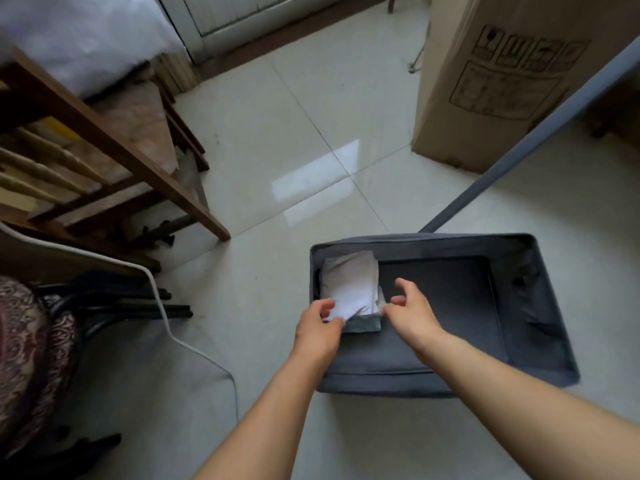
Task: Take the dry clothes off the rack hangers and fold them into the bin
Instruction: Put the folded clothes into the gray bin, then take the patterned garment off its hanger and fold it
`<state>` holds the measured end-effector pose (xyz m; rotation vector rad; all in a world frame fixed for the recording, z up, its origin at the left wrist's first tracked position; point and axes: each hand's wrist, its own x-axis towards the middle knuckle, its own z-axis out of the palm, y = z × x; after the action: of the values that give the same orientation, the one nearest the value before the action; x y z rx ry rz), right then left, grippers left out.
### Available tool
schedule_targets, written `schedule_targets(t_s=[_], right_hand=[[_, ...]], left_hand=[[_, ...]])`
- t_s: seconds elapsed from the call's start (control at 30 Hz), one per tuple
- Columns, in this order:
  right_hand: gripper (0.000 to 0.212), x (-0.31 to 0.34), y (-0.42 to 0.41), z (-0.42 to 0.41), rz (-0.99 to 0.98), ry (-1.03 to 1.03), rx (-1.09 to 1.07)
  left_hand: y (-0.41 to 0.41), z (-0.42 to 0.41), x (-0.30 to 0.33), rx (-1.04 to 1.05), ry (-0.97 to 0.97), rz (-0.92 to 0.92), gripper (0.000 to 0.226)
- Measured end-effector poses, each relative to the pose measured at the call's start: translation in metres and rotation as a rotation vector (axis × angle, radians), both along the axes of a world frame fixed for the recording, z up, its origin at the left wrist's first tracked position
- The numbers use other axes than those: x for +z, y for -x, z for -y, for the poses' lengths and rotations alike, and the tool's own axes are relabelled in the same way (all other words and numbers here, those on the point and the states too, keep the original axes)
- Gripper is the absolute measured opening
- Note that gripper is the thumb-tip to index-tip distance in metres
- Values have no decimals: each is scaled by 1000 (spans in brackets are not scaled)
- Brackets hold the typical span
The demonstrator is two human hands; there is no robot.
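- 2 bare forearms reach in from the near edge toward a grey fabric bin point(540, 368) that stands on the pale tiled floor point(277, 150).
- The left hand point(320, 329) is at the bin's near-left corner, its fingers curled onto the near corner of a folded white cloth point(351, 284), thumb on top, pinching it.
- The right hand point(412, 306) hovers just right of the cloth, fingers spread apart and loosely bent, holding nothing; whether it touches the cloth I cannot tell.
- The white cloth lies in the left end of the bin, on top of a folded teal-grey cloth point(363, 323) whose near edge shows beneath it.
- The rest of the bin's dark floor, to the right, is bare.
- At near left, a patterned cushion point(24, 341) and a white cable point(162, 306) trailing over the floor.
- A grey pole point(519, 147) slants up from behind the bin to the far right.
- Farther left stands a wooden frame point(114, 147); far right, a tall cardboard box point(491, 81).
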<state>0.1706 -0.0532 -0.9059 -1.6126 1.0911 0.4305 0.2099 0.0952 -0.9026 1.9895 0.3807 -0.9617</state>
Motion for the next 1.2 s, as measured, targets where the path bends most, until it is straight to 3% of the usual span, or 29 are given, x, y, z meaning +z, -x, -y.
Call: schedule_targets(t_s=[0.27, 0.63, 0.9, 1.2], right_hand=[[45, 111, 14, -14, 99, -110, -101], [27, 329, 46, 7, 389, -169, -284], [16, 515, 109, 37, 605, 135, -333], [15, 685, 207, 49, 829, 439, -507]], left_hand=[[17, 26, 116, 130, 206, -44, 20], [35, 66, 337, 105, 447, 43, 26], [72, 102, 510, -252, 579, 225, 21], [141, 132, 680, -577, 881, 358, 18]])
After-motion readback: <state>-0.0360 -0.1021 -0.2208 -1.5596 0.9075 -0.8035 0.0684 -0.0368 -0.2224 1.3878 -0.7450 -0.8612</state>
